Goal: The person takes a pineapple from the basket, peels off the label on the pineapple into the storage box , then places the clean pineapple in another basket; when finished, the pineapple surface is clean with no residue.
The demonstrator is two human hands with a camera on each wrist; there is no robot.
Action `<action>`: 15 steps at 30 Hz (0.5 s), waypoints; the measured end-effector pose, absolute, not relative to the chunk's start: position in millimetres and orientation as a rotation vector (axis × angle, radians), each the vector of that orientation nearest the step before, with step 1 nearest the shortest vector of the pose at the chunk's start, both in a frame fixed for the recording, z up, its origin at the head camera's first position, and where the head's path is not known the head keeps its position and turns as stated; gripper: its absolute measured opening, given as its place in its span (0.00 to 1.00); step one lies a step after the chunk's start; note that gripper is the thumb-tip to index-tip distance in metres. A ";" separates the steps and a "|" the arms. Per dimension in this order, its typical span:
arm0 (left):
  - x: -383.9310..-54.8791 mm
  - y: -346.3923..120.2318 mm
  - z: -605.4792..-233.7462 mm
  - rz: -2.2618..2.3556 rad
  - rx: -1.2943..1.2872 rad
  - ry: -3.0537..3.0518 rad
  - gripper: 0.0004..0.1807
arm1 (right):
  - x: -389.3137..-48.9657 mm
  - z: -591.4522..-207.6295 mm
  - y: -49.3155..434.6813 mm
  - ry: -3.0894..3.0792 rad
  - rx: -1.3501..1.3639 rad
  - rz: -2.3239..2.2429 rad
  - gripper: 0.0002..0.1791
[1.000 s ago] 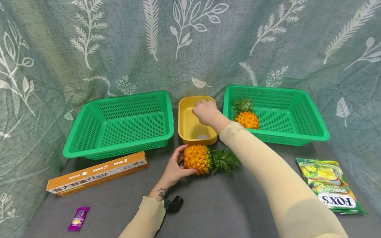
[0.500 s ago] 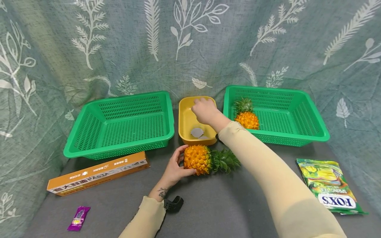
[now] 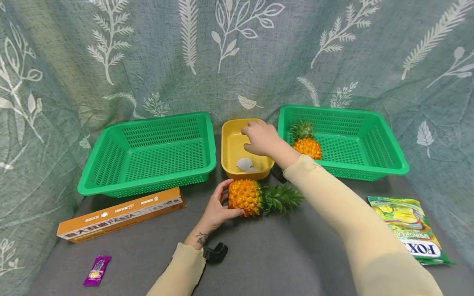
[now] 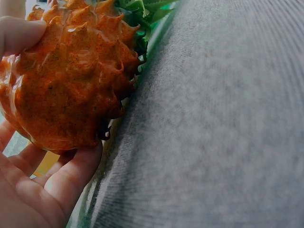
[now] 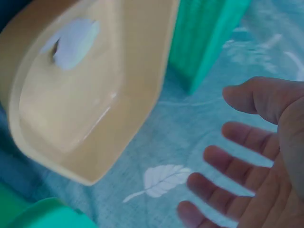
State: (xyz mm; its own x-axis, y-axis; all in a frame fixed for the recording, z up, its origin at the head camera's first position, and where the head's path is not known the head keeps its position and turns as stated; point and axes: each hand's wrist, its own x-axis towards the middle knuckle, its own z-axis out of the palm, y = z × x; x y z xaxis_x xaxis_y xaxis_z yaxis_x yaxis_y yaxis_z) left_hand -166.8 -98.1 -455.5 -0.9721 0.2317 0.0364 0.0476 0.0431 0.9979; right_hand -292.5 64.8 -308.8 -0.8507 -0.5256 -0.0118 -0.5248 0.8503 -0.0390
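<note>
In the head view my left hand (image 3: 218, 207) grips the base of an orange pineapple (image 3: 244, 197) lying on its side, leaves toward the right. The left wrist view shows the thumb on one side of the spiky fruit (image 4: 76, 80) and fingers curled under its end. My right hand (image 3: 262, 137) hovers over the yellow bin (image 3: 226, 144). Seen from the right wrist, this hand (image 5: 266, 171) has its fingers spread and nothing in them. Two pale, flat pieces, one a round disc (image 3: 244, 164), lie on the floor of the bin.
Green baskets stand left (image 3: 148, 181) and right (image 3: 370, 168) of the bin; the right one holds another pineapple (image 3: 308, 148). An orange pasta box (image 3: 122, 216) and a purple packet (image 3: 97, 270) lie left. A green FOX'S bag (image 3: 411, 230) lies right.
A second pale piece has come into view in the bin. My right hand's fingers have loosened and the hand has drifted slightly right. The left hand and its pineapple have stayed put.
</note>
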 end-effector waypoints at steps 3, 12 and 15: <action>-167.0 -98.3 -455.2 2.062 0.291 2.164 0.47 | -275.7 -305.7 71.9 2.991 -0.824 -0.170 0.24; -166.3 -98.4 -451.5 2.062 0.311 2.166 0.47 | -216.8 -319.0 87.7 2.903 -0.882 -0.411 0.32; -165.5 -98.6 -453.0 2.059 0.321 2.168 0.47 | -201.3 -332.4 89.0 2.875 -0.905 -0.391 0.35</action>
